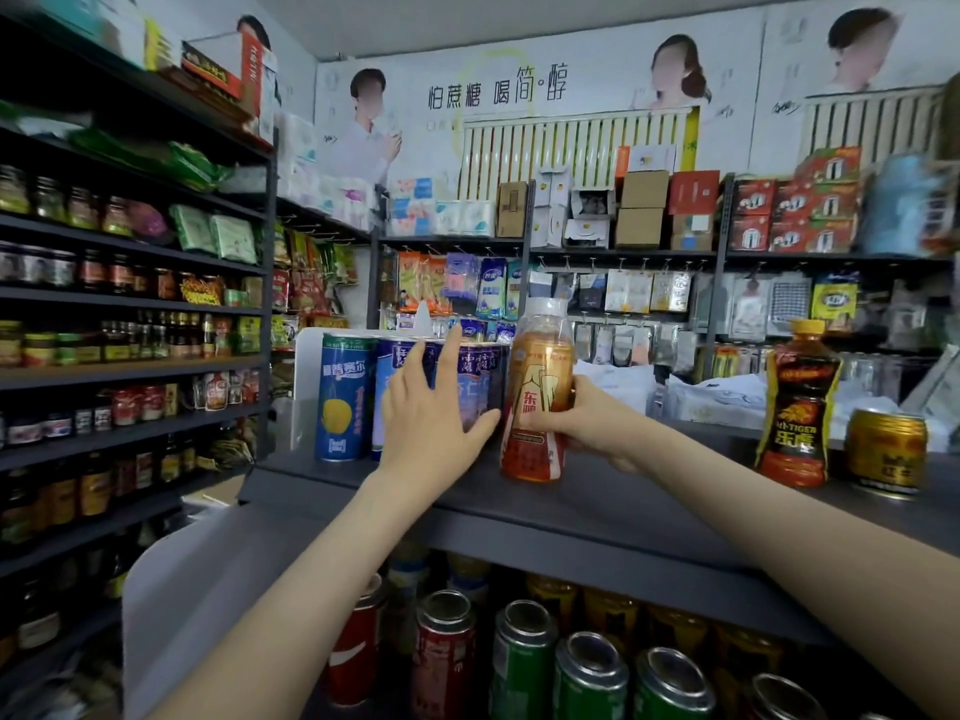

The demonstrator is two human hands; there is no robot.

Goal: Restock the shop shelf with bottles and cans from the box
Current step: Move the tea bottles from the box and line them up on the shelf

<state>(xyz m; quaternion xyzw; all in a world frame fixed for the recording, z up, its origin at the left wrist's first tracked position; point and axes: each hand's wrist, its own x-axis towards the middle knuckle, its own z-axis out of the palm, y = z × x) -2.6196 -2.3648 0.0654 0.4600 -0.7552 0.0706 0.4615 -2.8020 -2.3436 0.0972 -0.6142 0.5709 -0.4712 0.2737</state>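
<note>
On the dark grey top shelf [613,506] an orange drink bottle with a white cap [537,376] stands upright, and my right hand [576,423] grips its lower half from the right. My left hand [431,413] lies with straight fingers against the front of a row of tall blue cans [345,397], to the left of the bottle. A dark bottle with a yellow cap [800,402] and a gold can [885,452] stand further right on the same shelf.
Below, a lower shelf holds red, green and orange cans [524,657]. A white divider panel [306,387] stands left of the blue cans. Jar-filled racks [130,366] line the left wall. White packages [711,397] lie behind the shelf.
</note>
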